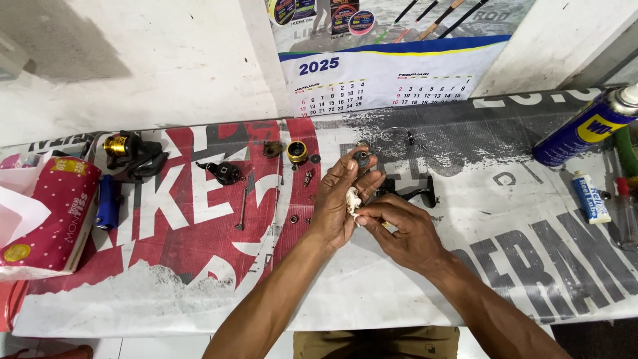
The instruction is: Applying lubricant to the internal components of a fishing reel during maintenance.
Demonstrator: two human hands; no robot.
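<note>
I judge the step in hand to be wiping a dismantled fishing-reel part: my left hand has its fingers clamped on a small dark round reel part, raised just above the printed banner covering the bench, while my right hand pinches a wad of white tissue against the left palm. The next move calls for a firm grip and light rubbing pressure. Containers: a red tissue pack at the left, tissue protruding; a blue spray can and small white tube at the right, contents not visible.
</note>
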